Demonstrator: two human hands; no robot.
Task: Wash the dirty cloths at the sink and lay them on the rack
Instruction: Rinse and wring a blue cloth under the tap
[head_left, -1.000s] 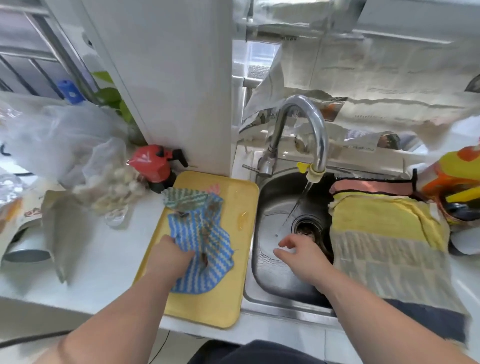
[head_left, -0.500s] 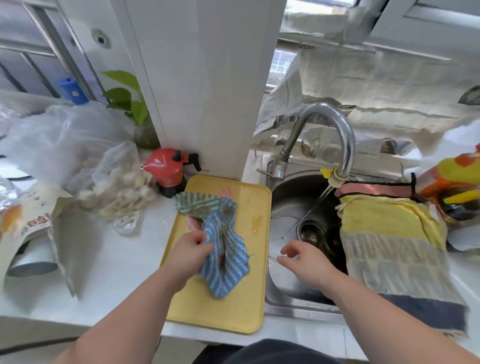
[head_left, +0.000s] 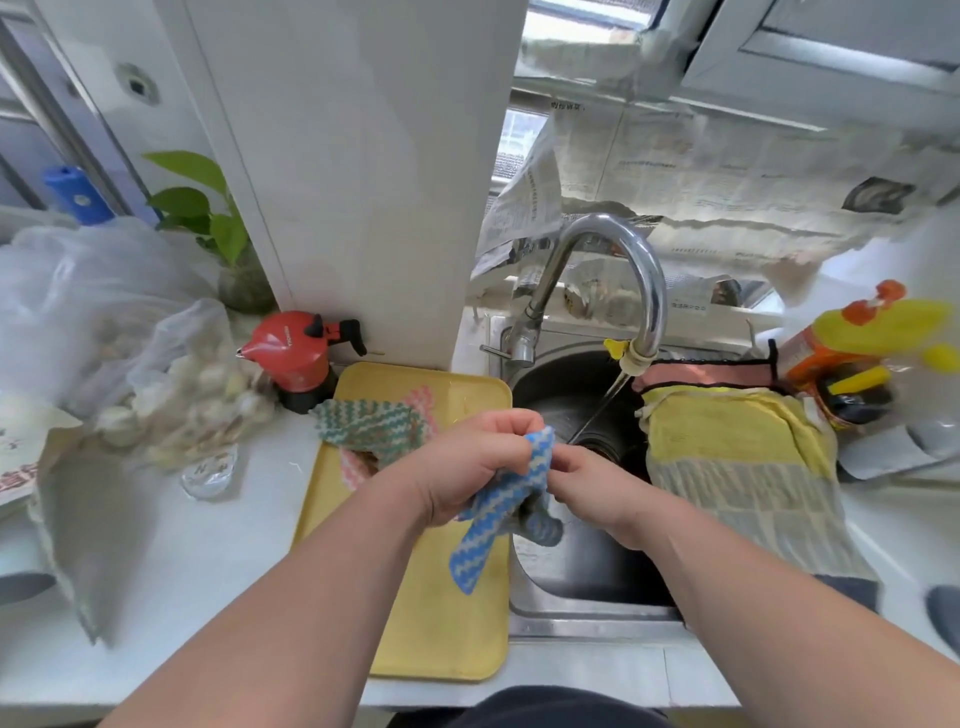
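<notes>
Left hand (head_left: 470, 462) and right hand (head_left: 597, 486) both pinch the blue-and-white zigzag woven cloth (head_left: 488, 525), fingers curled. It hangs below them at the steel sink's (head_left: 587, 618) rim. Green zigzag cloth (head_left: 363, 426) lies beyond the left fingers. Judgement: washing barely begun, racking outstanding.

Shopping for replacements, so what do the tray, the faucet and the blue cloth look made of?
Tray: probably plastic, matte yellow, with a moulded rounded rim. Faucet: polished metal, mirror-bright reflections. Blue cloth: soft fabric, zigzag weave, hanging limp.
</notes>
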